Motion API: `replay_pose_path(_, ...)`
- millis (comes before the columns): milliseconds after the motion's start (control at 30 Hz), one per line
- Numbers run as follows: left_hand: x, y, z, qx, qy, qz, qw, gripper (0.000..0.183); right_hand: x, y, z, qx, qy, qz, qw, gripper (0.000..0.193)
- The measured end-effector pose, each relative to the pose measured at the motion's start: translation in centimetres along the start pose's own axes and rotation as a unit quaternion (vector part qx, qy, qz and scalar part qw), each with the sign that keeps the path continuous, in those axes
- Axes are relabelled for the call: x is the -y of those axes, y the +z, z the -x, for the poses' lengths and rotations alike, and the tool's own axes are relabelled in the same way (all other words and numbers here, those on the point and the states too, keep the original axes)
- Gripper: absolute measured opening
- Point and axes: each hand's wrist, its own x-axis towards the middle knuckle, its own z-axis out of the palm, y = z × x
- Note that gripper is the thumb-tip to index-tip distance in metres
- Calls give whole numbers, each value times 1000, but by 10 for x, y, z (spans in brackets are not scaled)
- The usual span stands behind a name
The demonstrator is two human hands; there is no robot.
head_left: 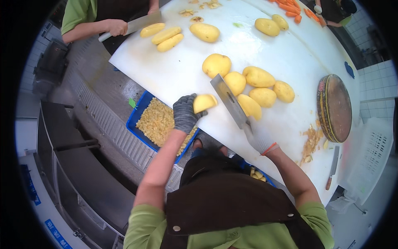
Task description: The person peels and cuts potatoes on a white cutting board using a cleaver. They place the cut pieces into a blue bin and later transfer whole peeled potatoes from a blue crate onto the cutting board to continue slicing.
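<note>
My left hand (185,112), in a dark grey glove, grips a peeled potato piece (205,103) at the near edge of the white table (182,70). A white glove with an orange cuff covers my right hand (260,139), closed round the handle of a cleaver (230,102). The cleaver's broad blade slants up and left, between the held potato and a cluster of peeled potatoes. In that cluster, one potato (258,76) lies at the back and a cut-looking one (249,106) lies right beside the blade. Part of the cleaver handle is hidden by my glove.
Below the table edge stands a blue crate (143,103) of diced potato. To the right are a round chopping block (336,108), peelings (311,143) and a small knife (333,168). Across the table a co-worker's hand (117,27) holds another cleaver near potato pieces; carrots (289,7) lie farther back.
</note>
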Motion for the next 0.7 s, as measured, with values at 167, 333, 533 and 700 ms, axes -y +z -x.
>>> replay_pose_path(167, -21, 9, 8, -80, -121, 150, 978, 80, 21, 7, -21, -3, -4, 32, 999, 19)
replay_pose_path(333, -2, 31, 32, -157, -42, 290, 943, 46, 29, 0, -37, 15, 5, 40, 999, 18)
replay_pose_path(533, -5, 42, 28, -204, -26, 248, 947, 40, 57, 7, -58, 57, -10, 92, 994, 17)
replay_pose_path(700, -6, 37, 22, -205, -27, 271, 940, 43, 43, 22, -87, 94, -40, 129, 986, 18)
